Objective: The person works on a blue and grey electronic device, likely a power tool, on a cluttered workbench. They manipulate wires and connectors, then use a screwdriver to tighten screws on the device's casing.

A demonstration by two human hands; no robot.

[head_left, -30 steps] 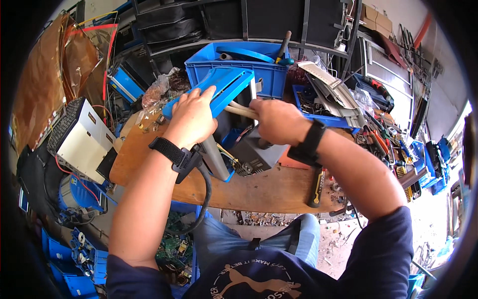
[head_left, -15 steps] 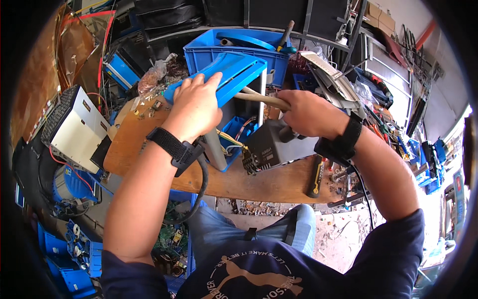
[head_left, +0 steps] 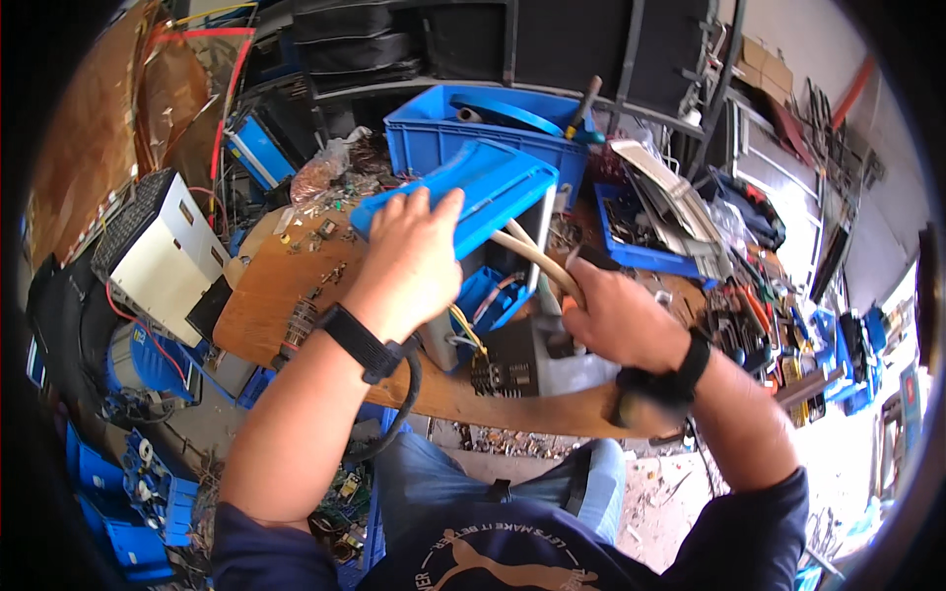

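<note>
My left hand grips a blue plastic top on an upright grey casing, fingers over its upper face. My right hand is closed round beige cables that come from under that top and bend down to the right. Below them a dark boxy unit with a terminal block hangs out beside the casing, with yellow wires running to it. A blue part shows inside the casing. The lower right of the unit is blurred.
The wooden bench holds scattered small parts, a blue tray under pale panels and tools at right. A blue crate stands behind, a white metal cabinet at left. Blue bins sit low at left.
My right hand has moved right and downward with the cables, which now bend more and reach further out from the casing. My left hand stays on the blue top.
</note>
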